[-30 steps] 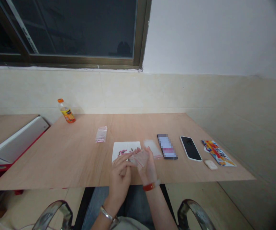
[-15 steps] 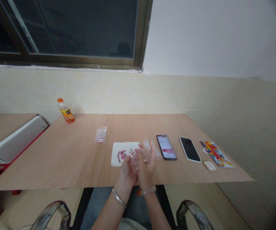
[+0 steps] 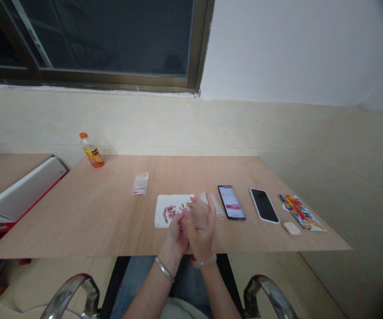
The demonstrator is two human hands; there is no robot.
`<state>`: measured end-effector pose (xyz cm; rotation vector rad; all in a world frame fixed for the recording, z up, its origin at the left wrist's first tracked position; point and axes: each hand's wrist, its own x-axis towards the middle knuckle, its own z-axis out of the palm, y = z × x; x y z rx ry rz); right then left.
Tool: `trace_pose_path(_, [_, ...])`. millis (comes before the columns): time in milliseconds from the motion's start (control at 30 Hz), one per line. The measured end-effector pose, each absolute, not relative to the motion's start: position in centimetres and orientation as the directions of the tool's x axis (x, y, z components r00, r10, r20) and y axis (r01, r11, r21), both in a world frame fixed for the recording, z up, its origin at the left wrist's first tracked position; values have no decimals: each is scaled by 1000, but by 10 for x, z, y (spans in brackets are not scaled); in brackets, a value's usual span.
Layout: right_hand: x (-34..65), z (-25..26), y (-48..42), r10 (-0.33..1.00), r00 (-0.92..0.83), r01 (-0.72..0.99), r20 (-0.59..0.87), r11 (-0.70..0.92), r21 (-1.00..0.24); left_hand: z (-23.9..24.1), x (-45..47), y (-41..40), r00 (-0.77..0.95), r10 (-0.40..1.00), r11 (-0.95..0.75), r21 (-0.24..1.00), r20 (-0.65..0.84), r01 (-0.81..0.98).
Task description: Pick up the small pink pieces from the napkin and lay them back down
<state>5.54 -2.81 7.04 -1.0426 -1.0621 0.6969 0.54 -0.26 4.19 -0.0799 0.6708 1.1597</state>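
Note:
My left hand (image 3: 177, 234) is closed around a small clear plastic bag (image 3: 183, 225) with pink bits showing in it. The fingers cover much of the bag. My right hand (image 3: 203, 232) is pressed up beside it, its fingers stretched upward and apart; whether its thumb pinches the bag is hidden. Just beyond the hands lies a white sheet of paper (image 3: 160, 217), with small pink and dark beads (image 3: 170, 212) scattered on it. Partly behind the right hand, a flat clear bag (image 3: 218, 207) rests on the table.
A phone with a lit screen (image 3: 230, 201), a white-edged phone (image 3: 264, 206), a small white case (image 3: 291, 228) and a colourful packet (image 3: 303, 212) lie to the right. Another clear bag (image 3: 141, 183) is left of the paper. An orange drink bottle (image 3: 92, 150) stands at the table's back left.
The right hand has turned slightly, and less of the plastic shows between the hands. The left hand keeps its hold. The view has tilted a little.

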Motion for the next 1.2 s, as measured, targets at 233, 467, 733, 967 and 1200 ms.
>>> trace_pose_path(233, [54, 63, -36, 858, 228, 70, 460, 457, -887, 53, 4, -1, 210, 886, 400, 454, -413, -796])
trace_pose_path(467, [48, 67, -33, 849, 338, 60, 405, 410, -910, 53, 11, -5, 156, 882, 355, 410, -445, -840])
trace_pose_path(733, [85, 76, 12, 696, 644, 169, 317, 275, -946, 11, -1, -9, 78, 829, 528, 728, -554, -438])
trace_pose_path(967, [137, 25, 65, 787, 486, 745, 380, -146, -651, 2, -25, 16, -169, 986, 69, 934, -10, 349])
trace_pose_path(1200, [139, -10, 85, 842, 422, 884, 336, -301, -357, 10, -29, 49, -115, 993, 86, 839, -27, 537])
